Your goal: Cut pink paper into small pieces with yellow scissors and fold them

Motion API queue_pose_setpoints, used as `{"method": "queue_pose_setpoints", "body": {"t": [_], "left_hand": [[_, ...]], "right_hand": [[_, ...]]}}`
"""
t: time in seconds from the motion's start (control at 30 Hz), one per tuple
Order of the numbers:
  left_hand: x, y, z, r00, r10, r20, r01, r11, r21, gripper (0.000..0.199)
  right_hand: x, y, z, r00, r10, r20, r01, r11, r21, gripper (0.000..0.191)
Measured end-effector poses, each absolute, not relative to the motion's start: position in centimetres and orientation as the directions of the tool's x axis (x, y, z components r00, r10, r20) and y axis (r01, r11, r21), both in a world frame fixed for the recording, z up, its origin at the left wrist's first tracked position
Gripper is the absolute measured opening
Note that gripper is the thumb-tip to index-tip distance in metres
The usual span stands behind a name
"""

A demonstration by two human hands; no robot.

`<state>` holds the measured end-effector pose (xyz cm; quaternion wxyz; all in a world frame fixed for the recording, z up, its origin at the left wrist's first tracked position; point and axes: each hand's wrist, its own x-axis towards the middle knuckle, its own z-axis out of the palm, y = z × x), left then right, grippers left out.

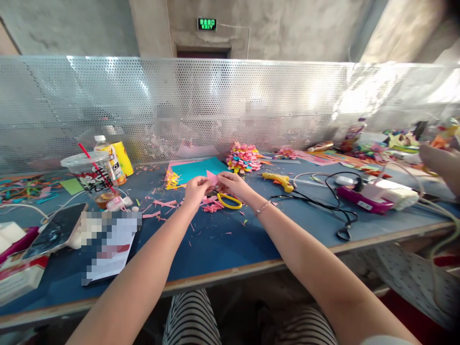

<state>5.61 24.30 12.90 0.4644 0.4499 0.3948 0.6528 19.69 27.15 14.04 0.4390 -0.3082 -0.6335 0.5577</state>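
A small pointed piece of pink paper (212, 178) is pinched between both hands above the table. My left hand (197, 188) is closed on its left side, and my right hand (232, 185) grips the right side. Just below the right hand lies a pair of scissors with a yellow handle (230, 201); the blades are mostly hidden. Pink paper scraps (212, 207) are scattered under the hands. Behind them is a stack of coloured sheets with a turquoise sheet (196, 170) on top. A cluster of folded paper strips (244, 157) stands beyond the right hand.
A lidded plastic cup (94, 179) with a red straw, a bottle (112, 163) and a phone (57, 230) stand or lie at left. At right are a yellow glue gun (279, 181), black cables (323, 203) and a magenta power strip (364, 200). A perforated metal screen (208, 105) lines the back. Another person's hand (440, 163) shows far right.
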Motion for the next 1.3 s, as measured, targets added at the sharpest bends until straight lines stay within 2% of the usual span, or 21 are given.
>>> {"method": "queue_pose_setpoints", "body": {"t": [0.13,0.2,0.3,0.37,0.43,0.47,0.53,0.57,0.6,0.7,0.8,0.93,1.0,1.1,1.17,1.3], "left_hand": [[5.8,24.4,12.8,-0.141,0.967,0.210,-0.292,-0.244,0.925,0.021],[5.7,24.4,12.7,-0.169,0.953,0.250,-0.237,-0.286,0.929,0.025],[5.6,24.5,12.5,-0.204,0.918,0.340,-0.066,-0.359,0.931,0.016],[5.7,24.5,12.5,-0.225,0.903,0.365,-0.023,-0.380,0.925,0.030],[5.8,24.4,12.6,-0.265,0.900,0.346,-0.062,-0.374,0.925,0.040],[5.9,24.4,12.7,-0.275,0.908,0.314,-0.106,-0.354,0.929,0.038],[5.9,24.2,12.9,-0.250,0.947,0.203,-0.226,-0.261,0.938,0.021],[5.9,24.1,13.0,-0.213,0.969,0.128,-0.294,-0.188,0.937,0.012],[5.8,24.0,13.1,-0.164,0.985,0.048,-0.355,-0.104,0.929,0.013],[5.8,23.5,13.3,-0.011,0.994,-0.107,-0.452,0.091,0.887,0.025],[5.9,23.2,13.4,0.057,0.997,-0.048,-0.451,0.069,0.890,0.014],[5.9,23.4,13.3,-0.069,0.996,0.057,-0.362,-0.078,0.929,0.012],[5.7,23.7,13.1,-0.166,0.981,0.099,-0.312,-0.147,0.939,0.016],[5.5,24.0,13.0,-0.238,0.962,0.135,-0.329,-0.210,0.921,0.018],[5.5,24.0,13.2,-0.248,0.962,0.112,-0.392,-0.206,0.896,0.017],[5.8,23.7,13.6,-0.240,0.968,0.067,-0.486,-0.180,0.855,0.019]], "right_hand": [[19.9,27.1,14.3,-0.392,0.890,0.232,-0.206,0.161,-0.965,0.026],[20.0,27.2,14.2,-0.398,0.889,0.227,-0.180,0.167,-0.969,0.024],[20.1,27.4,13.9,-0.383,0.884,0.268,-0.102,0.248,-0.963,0.022],[20.2,27.7,13.7,-0.362,0.872,0.329,-0.044,0.337,-0.941,0.022],[20.2,27.9,13.7,-0.346,0.849,0.400,-0.002,0.425,-0.905,0.020],[20.2,28.0,13.7,-0.341,0.834,0.432,0.010,0.463,-0.886,0.020],[20.3,28.1,13.8,-0.330,0.808,0.488,0.021,0.523,-0.852,0.022],[20.3,28.1,13.9,-0.325,0.797,0.509,0.018,0.544,-0.839,0.023],[20.3,28.1,14.0,-0.323,0.785,0.528,0.011,0.561,-0.828,0.025],[20.3,28.1,14.1,-0.346,0.748,0.566,0.005,0.604,-0.797,0.025],[20.3,28.1,14.0,-0.393,0.717,0.575,0.055,0.643,-0.764,0.020],[20.7,28.3,14.1,-0.372,0.712,0.595,0.226,0.691,-0.687,0.024],[21.0,28.4,14.1,-0.344,0.763,0.548,0.468,0.645,-0.604,0.027],[21.4,28.1,13.9,-0.375,0.884,0.281,0.823,0.456,-0.339,0.031],[21.4,27.7,13.7,-0.380,0.918,0.114,0.902,0.395,-0.173,0.040],[21.0,27.2,13.3,-0.341,0.940,0.033,0.935,0.342,-0.093,0.051]]}}
